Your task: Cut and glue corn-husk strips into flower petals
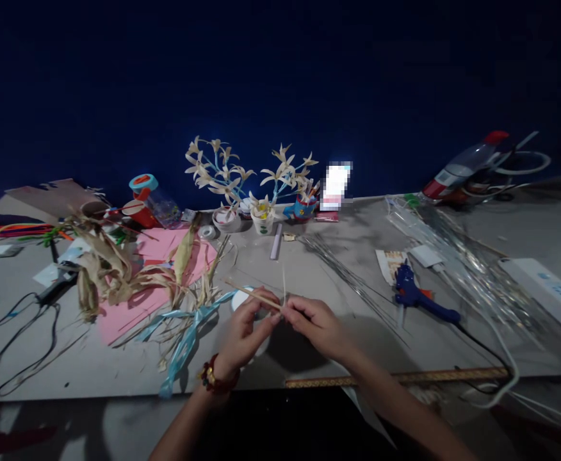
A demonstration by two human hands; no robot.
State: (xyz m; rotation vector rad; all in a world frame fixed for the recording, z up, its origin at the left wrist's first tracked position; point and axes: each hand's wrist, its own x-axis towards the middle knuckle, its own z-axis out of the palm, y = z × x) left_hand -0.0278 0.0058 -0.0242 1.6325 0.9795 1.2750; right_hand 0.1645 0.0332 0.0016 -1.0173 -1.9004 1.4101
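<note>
My left hand [252, 330], with a beaded bracelet [212, 374] at the wrist, is closed around a thin tan stick [248, 291] that slants up to the left. My right hand [316, 328] meets it at the fingertips, pinching near the stick's lower end. A narrow pale strip [284, 282] rises from between the two hands; which fingers grip it is unclear. Partly hidden behind my left hand is a round white thing [240, 298]. Light blue ribbon-like plastic [187, 342] and dry husk shreds [203, 291] lie just left of my hands.
White-petalled flower stems stand in small cups [263, 224] at the back. Dried corn husks [112, 266] cover pink paper [131, 320] on the left. Wires [342, 269], a blue glue gun [412, 294], a power strip [547, 288] and a patterned ruler-like strip [434, 376] lie right.
</note>
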